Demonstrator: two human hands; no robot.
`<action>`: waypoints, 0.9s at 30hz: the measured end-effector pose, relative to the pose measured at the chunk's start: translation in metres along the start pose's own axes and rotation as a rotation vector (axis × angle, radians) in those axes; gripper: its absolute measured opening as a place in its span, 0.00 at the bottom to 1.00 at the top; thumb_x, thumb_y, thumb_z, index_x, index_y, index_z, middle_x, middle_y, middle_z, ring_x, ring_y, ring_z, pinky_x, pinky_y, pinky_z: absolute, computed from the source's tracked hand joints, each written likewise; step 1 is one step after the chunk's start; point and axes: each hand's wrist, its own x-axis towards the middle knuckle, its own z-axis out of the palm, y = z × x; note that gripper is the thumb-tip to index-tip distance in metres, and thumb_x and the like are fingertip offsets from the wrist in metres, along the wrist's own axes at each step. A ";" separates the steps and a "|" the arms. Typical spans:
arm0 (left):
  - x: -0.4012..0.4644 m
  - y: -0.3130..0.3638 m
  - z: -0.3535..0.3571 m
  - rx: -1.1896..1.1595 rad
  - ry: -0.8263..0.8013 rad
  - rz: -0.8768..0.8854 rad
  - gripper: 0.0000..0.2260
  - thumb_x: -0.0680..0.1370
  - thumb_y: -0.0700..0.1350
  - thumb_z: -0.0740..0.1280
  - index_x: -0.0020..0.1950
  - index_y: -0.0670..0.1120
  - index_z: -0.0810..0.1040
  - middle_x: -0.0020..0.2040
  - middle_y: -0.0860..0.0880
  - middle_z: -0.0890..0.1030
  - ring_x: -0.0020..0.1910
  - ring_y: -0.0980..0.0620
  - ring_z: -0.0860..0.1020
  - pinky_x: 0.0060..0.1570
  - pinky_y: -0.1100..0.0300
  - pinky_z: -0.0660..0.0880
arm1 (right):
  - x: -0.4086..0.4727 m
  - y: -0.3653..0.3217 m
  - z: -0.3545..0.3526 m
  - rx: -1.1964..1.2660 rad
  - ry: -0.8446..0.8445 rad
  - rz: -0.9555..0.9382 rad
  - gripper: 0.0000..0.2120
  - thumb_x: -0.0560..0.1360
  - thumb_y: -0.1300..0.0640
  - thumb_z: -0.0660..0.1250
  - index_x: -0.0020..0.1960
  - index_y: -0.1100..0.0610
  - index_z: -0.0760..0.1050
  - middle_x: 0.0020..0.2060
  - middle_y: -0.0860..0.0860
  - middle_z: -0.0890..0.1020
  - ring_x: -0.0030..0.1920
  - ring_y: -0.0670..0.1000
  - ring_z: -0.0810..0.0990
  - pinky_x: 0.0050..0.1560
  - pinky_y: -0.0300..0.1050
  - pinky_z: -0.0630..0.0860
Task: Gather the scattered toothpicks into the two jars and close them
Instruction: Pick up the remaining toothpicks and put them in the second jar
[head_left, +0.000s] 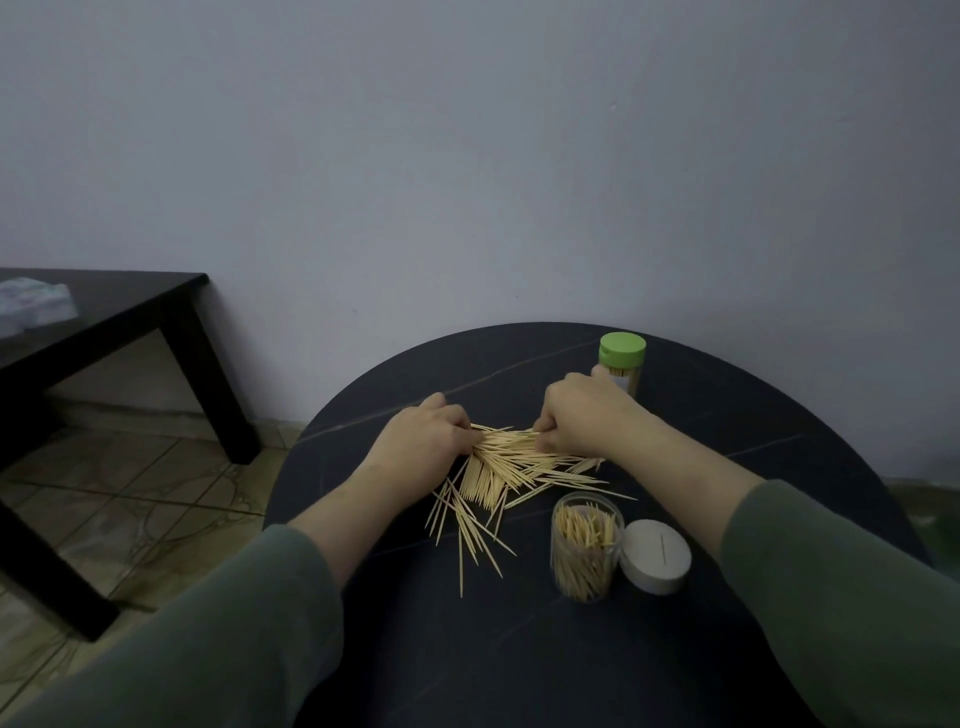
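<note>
A heap of pale wooden toothpicks (498, 475) lies fanned out on the round black table (727, 447). My left hand (423, 441) grips the left end of the heap with curled fingers. My right hand (584, 415) pinches the toothpicks at the heap's upper right. A clear jar (586, 548) stands open at the front right, partly filled with toothpicks. Its white lid (657, 556) lies right beside it. A second jar with a green lid (622, 358) stands closed at the back, partly hidden behind my right hand.
A black low table (171, 312) stands to the left with a pale packet (34, 306) on it. Tiled floor (130, 493) shows between the two tables. A plain wall rises just behind the round table.
</note>
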 end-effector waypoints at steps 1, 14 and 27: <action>0.000 0.000 0.000 -0.006 0.008 -0.003 0.16 0.82 0.45 0.60 0.70 0.55 0.73 0.64 0.52 0.76 0.59 0.53 0.70 0.52 0.59 0.73 | -0.001 0.001 0.000 0.002 0.008 -0.001 0.11 0.78 0.47 0.65 0.58 0.47 0.81 0.51 0.45 0.82 0.56 0.50 0.76 0.62 0.53 0.64; -0.003 0.009 -0.005 0.000 0.049 0.006 0.13 0.82 0.49 0.60 0.65 0.52 0.77 0.61 0.51 0.76 0.57 0.51 0.72 0.48 0.58 0.73 | -0.024 0.013 -0.006 -0.009 0.057 -0.035 0.12 0.78 0.46 0.64 0.58 0.46 0.81 0.55 0.45 0.81 0.56 0.48 0.74 0.59 0.51 0.65; -0.007 0.020 -0.016 0.004 0.030 -0.012 0.13 0.82 0.46 0.60 0.65 0.52 0.76 0.61 0.51 0.76 0.58 0.51 0.71 0.49 0.58 0.72 | -0.060 0.020 -0.003 0.046 0.196 0.022 0.15 0.78 0.44 0.63 0.61 0.47 0.79 0.55 0.46 0.79 0.57 0.49 0.74 0.58 0.49 0.63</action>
